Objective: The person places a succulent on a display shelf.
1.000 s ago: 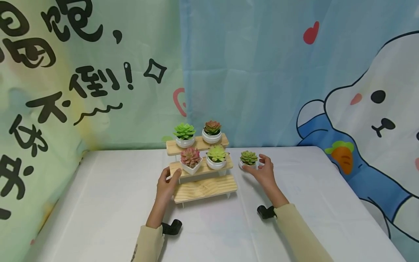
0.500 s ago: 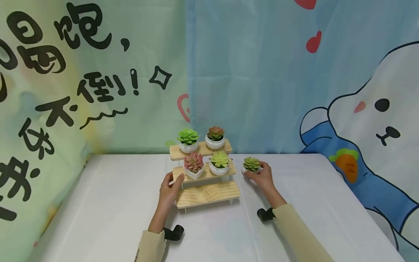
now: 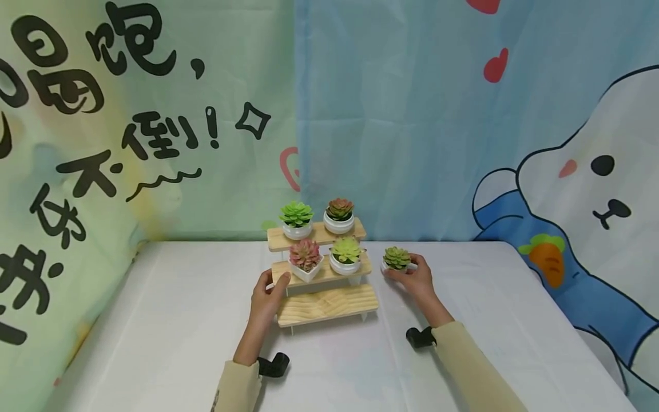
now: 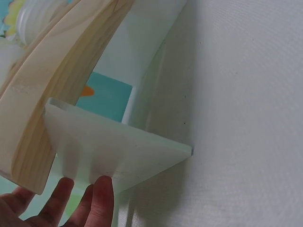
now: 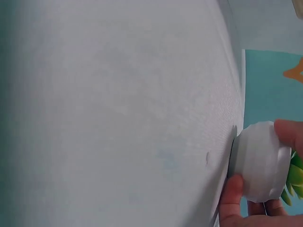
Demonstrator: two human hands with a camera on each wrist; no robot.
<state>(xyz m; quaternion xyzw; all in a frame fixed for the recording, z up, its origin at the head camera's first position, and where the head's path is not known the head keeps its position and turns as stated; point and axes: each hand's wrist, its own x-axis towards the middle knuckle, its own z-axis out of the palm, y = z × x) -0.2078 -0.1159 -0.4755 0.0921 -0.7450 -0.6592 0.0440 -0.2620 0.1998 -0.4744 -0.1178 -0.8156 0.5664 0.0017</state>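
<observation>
A three-tier wooden plant stand [image 3: 326,306] with pale supports stands mid-table in the head view. My left hand [image 3: 268,294] grips the left end of its middle tier; in the left wrist view, its fingertips [image 4: 103,187] lie against the white support panel [image 4: 109,146] below the wooden board [image 4: 42,99]. To the right of the stand, my right hand [image 3: 419,280] holds a small green succulent [image 3: 397,257] by its white pot. The right wrist view shows that white pot [image 5: 260,161] between thumb and fingers, close to the tablecloth, its green leaves partly hidden.
On the top tier sit a bright green succulent [image 3: 296,214] and a reddish-brown one [image 3: 340,209]. The middle tier bears a pink succulent [image 3: 305,254] in an angular pot and a yellow-green one [image 3: 346,250]. A printed curtain [image 3: 391,143] hangs behind the white table [image 3: 170,320].
The head view has tilted, so everything sits slightly lower in it. My right hand's fingers have drawn in closer around the pot. The left hand keeps its place on the stand.
</observation>
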